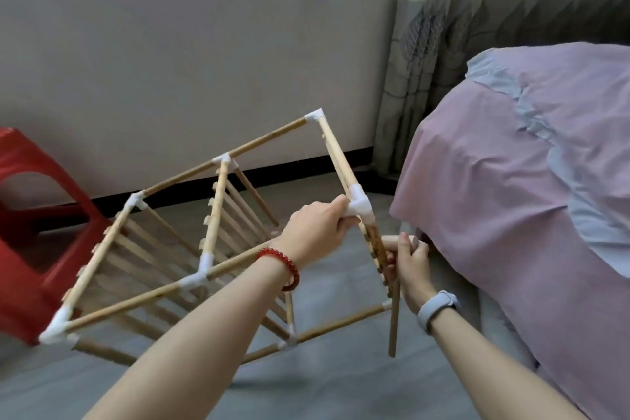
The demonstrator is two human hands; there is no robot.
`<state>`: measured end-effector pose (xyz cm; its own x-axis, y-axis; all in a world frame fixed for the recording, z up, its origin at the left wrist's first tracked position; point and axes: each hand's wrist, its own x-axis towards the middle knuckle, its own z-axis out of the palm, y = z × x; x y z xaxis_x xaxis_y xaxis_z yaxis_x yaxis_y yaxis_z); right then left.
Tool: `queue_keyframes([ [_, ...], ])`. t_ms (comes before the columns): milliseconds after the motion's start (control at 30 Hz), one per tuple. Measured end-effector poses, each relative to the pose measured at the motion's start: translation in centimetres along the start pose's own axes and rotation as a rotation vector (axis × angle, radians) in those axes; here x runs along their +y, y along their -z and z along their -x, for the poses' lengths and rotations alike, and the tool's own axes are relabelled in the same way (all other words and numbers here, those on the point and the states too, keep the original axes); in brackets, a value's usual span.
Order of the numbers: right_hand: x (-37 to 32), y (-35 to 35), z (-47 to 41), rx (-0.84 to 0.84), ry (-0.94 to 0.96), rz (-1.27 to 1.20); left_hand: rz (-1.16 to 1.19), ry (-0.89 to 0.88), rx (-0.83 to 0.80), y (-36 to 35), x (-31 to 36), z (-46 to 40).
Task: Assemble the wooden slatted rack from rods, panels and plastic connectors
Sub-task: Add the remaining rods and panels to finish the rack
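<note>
- Head view: I saw the wooden rack (211,242) lying tipped on its side, held up above the gray floor (324,389), in the middle of the picture.
- My left hand (315,232) gripped the rack next to a white plastic connector (358,204) at its right end. The fingers were curled round the wood there.
- My right hand (410,264) was just right of the rack. Its fingers were curled round a loose wooden rod (394,320) that hung down, touching the rack's right edge.
- A red bead bracelet (284,264) sat on my left wrist and a pale watch band (438,310) on my right.
- A red plastic stool (37,215) stood to the left, near the wall (170,44).
- A pink cover (511,181) lay on the right, with a curtain (477,10) far behind it.
</note>
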<state>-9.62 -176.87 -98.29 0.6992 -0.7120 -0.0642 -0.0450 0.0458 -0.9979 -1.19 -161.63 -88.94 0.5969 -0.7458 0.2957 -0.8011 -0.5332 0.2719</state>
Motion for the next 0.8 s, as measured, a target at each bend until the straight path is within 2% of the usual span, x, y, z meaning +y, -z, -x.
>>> queue_keyframes([
  [133, 3.6, 1.9, 0.5, -0.019, -0.088, 0.038, -0.045, -0.035, -0.129, -6.2, 0.6, 0.4],
  [233, 5.4, 4.2, 1.0, 0.002, -0.083, 0.089, -0.048, -0.042, -0.267, -10.7, 1.2, 1.5],
  [300, 5.7, 5.5, 1.4, 0.008, -0.012, 0.166, -0.065, -0.039, -0.329, -12.7, 1.5, 2.0],
  [433, 5.0, 6.8, 1.4, -0.033, 0.119, 0.419, -0.061, -0.025, -0.312, -14.5, 1.7, 1.1],
  [633, -1.2, 5.8, -0.6, -0.132, 0.326, 0.849, 0.032, -0.092, -0.323, -14.0, 0.2, 1.0],
  [733, -5.5, 4.7, -1.5, -0.055, 0.53, 0.993, -0.113, -0.15, -0.335, -12.4, -3.5, 2.7],
  [800, -8.2, 3.7, -1.5, 0.069, 0.642, 0.855, -0.155, -0.112, -0.369, -11.5, -6.3, 4.1],
])
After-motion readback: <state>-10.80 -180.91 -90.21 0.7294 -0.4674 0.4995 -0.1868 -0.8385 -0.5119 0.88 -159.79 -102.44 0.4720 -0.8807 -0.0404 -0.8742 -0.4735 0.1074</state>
